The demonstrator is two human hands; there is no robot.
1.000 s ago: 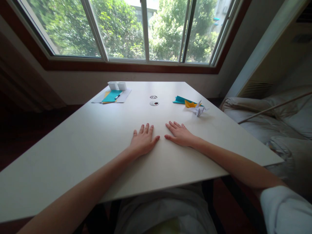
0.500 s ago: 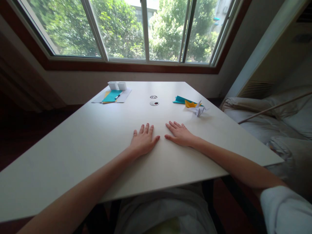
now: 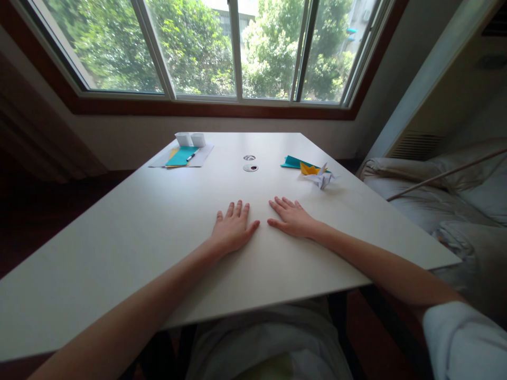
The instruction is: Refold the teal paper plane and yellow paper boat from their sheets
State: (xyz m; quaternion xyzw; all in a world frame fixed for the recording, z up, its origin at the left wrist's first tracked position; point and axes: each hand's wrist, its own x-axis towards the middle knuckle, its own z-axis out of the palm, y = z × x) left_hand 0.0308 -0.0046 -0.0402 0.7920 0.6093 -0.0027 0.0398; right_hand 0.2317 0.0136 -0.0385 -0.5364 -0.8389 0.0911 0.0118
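Note:
My left hand [image 3: 233, 227] lies palm down on the white table [image 3: 130, 237], its fingers spread and holding nothing. Close by on the right, my right hand [image 3: 291, 217] rests flat in the same way, thumb apart from the fingers. A narrow gap separates the two thumbs. Beyond my right hand sits a white folded paper crane [image 3: 322, 178]. A yellow folded paper boat [image 3: 309, 169] is just behind it, and a teal folded paper piece [image 3: 295, 162], perhaps a plane, lies at their back left.
At the far left are stacked sheets with teal paper [image 3: 182, 156] on top, a pen [image 3: 193, 154] and two small white containers [image 3: 198, 139]. Two round discs [image 3: 251, 168] are at the table's middle back. A covered sofa [image 3: 396, 179] stands right, a window [image 3: 198, 53] ahead.

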